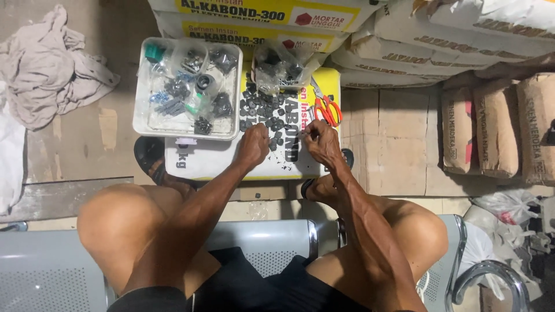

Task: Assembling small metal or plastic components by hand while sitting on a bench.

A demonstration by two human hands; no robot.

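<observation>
A building-supply storeroom or workshop corner, shown by stacked cement and mortar sacks (pixel 462 34) along the far side, more sacks (pixel 497 127) standing at right, a white tray (pixel 141 115) of bagged small hardware, orange-handled scissors (pixel 328 108), rags (pixel 52 63) on the bare floor, and a metal bench (pixel 266 248).

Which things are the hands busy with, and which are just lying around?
In use: left hand and right hand over small black parts on a sack; tray of bagged parts.

Lying about: orange scissors, grey cloth, stacked sacks.
</observation>
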